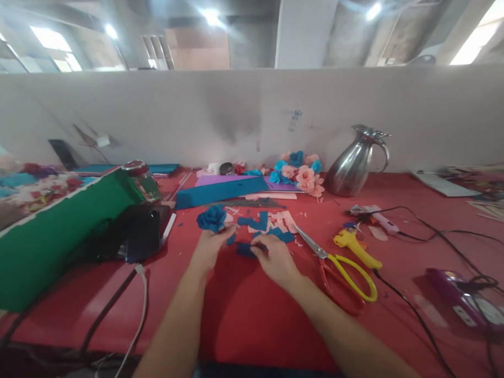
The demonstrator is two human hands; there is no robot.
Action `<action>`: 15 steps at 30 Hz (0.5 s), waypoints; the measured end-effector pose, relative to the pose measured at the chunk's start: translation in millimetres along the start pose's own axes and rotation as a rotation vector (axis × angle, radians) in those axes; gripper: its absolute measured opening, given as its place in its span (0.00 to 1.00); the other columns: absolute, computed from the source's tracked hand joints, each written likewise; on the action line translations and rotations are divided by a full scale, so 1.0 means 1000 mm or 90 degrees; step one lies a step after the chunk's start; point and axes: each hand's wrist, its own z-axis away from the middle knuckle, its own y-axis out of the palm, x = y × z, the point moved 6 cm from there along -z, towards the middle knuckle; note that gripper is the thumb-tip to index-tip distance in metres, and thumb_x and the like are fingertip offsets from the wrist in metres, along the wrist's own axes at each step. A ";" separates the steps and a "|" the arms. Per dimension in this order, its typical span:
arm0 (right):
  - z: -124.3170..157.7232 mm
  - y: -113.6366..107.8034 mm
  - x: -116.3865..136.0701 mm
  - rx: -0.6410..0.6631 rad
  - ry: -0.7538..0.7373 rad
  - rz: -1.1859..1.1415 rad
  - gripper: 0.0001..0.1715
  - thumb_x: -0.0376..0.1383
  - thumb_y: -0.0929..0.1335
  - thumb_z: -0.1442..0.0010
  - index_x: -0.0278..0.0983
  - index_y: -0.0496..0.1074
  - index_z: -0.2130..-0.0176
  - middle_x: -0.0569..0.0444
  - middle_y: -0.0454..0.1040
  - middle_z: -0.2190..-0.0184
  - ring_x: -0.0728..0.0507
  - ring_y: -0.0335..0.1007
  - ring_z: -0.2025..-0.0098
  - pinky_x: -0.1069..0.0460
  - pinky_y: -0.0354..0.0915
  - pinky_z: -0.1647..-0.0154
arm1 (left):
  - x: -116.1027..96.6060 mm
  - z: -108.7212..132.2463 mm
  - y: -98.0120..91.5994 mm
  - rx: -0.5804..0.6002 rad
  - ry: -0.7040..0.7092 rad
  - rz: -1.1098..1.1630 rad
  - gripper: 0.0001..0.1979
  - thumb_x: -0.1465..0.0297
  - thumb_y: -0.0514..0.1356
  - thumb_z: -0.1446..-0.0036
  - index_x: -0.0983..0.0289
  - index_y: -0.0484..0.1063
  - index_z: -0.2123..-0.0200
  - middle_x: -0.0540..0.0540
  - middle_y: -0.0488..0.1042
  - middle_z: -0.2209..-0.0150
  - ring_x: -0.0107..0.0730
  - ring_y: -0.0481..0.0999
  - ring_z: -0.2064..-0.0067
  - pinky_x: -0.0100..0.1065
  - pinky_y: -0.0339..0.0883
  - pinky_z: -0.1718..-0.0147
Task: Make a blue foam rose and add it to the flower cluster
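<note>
A blue paper flower (pixel 212 218) with ruffled petals is held by my left hand (pixel 212 244), its fingers closed beneath the bloom. To the right, my right hand (pixel 275 257) pinches a dark blue strip of paper (pixel 245 249) between thumb and fingers, low over the red table. Just beyond both hands lie blue paper pieces (pixel 261 221) and pink paper scraps (pixel 280 220). Large scissors (pixel 336 266) with yellow and red handles rest partly spread beside my right hand.
Behind are a blue sheet (pixel 222 191), a bunch of paper flowers (pixel 304 174) and a steel jug (pixel 356 162). A yellow glue gun (pixel 357 248), cords and a purple power strip (pixel 463 301) occupy the right. A green box (pixel 60 243) and black bag (pixel 138 232) stand left.
</note>
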 end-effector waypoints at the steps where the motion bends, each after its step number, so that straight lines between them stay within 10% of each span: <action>1: -0.002 -0.006 -0.004 -0.025 0.014 -0.032 0.07 0.30 0.66 0.42 0.39 0.73 0.66 0.55 0.76 0.68 0.45 0.70 0.63 0.51 0.63 0.61 | 0.002 0.001 0.004 0.026 -0.027 -0.004 0.17 0.60 0.71 0.65 0.67 0.77 0.76 0.48 0.64 0.83 0.21 0.56 0.82 0.29 0.49 0.81; 6: -0.003 -0.023 -0.010 -0.131 -0.018 -0.105 0.06 0.33 0.67 0.43 0.40 0.76 0.67 0.53 0.78 0.67 0.44 0.73 0.62 0.50 0.66 0.58 | 0.008 0.010 0.025 0.158 -0.118 0.014 0.25 0.53 0.67 0.60 0.67 0.78 0.65 0.41 0.51 0.90 0.18 0.44 0.86 0.29 0.38 0.84; 15: -0.001 -0.018 -0.012 -0.163 0.010 -0.257 0.06 0.33 0.68 0.47 0.39 0.77 0.68 0.52 0.78 0.67 0.44 0.73 0.61 0.49 0.68 0.57 | 0.014 0.013 0.029 0.194 -0.157 0.013 0.15 0.69 0.72 0.69 0.63 0.79 0.72 0.55 0.77 0.71 0.27 0.70 0.72 0.27 0.59 0.75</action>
